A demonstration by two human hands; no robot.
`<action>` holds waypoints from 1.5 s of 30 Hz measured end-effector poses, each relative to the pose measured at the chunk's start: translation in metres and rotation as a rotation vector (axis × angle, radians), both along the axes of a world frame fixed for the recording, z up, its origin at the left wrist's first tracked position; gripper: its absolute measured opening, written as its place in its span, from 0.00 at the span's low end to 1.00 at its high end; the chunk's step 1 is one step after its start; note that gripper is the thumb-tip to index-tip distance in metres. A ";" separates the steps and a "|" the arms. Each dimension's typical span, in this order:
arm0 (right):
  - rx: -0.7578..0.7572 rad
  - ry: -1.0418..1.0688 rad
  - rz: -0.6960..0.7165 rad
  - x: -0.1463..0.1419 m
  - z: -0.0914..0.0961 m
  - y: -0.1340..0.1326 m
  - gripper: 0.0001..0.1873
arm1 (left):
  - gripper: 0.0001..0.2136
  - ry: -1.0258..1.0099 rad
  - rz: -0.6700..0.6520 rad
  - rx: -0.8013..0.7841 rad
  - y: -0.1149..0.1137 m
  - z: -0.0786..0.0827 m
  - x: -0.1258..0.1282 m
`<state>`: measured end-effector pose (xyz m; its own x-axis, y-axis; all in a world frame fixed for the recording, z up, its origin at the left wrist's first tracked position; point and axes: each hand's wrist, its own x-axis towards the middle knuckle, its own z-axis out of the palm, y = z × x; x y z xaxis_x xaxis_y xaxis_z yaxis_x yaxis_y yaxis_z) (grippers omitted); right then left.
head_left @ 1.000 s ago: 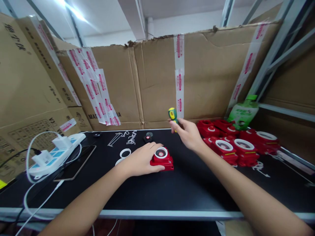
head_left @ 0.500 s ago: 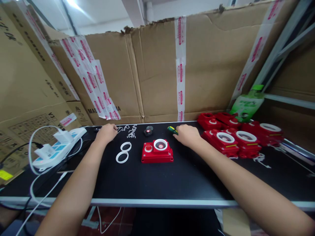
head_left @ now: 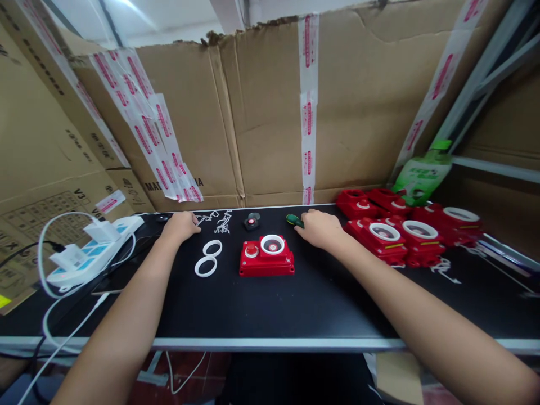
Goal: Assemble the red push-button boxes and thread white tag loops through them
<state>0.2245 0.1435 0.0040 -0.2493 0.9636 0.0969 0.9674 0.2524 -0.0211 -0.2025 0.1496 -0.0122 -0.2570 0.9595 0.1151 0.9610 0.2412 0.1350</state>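
My left hand (head_left: 180,226) rests at the back left of the black table, its fingers closed beside a loose bunch of thin whitish pieces (head_left: 208,216). What its fingertips pinch, if anything, is too small to make out. Further right, my right hand (head_left: 319,228) lies with curled fingers on a screwdriver, whose green and yellow handle (head_left: 294,220) pokes out to the left. Between my forearms sits a red housing (head_left: 266,264) with a white ring around its round window and a red knob. Two white rings (head_left: 206,266) lie to its left, and a small dark round part (head_left: 252,221) lies behind it.
Several similar red housings (head_left: 382,242) crowd the right side, with a green bottle (head_left: 424,174) behind them. A white power strip (head_left: 97,247) with plugs and cables occupies the left. Tall cardboard (head_left: 270,124) walls the back; a metal edge (head_left: 278,344) borders the front.
The view has shifted slightly, so the table items appear a little further left and higher. My left fingertips have dipped slightly toward the table. My right hand stays at the screwdriver.
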 end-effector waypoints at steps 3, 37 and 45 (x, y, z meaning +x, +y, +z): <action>0.017 0.041 -0.006 0.001 -0.001 0.000 0.21 | 0.13 -0.036 0.004 0.093 -0.007 0.010 0.005; 0.201 0.482 0.361 -0.010 0.014 -0.016 0.22 | 0.10 -0.067 -0.316 0.205 -0.002 -0.008 0.029; 0.210 0.499 0.346 -0.009 0.013 -0.015 0.21 | 0.17 0.028 -0.216 0.125 0.012 -0.020 0.013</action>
<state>0.2154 0.1287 0.0169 -0.4188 0.7832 0.4596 0.7157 0.5962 -0.3638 -0.1898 0.1612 -0.0319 -0.0423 0.9698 0.2403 0.9923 0.0128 0.1231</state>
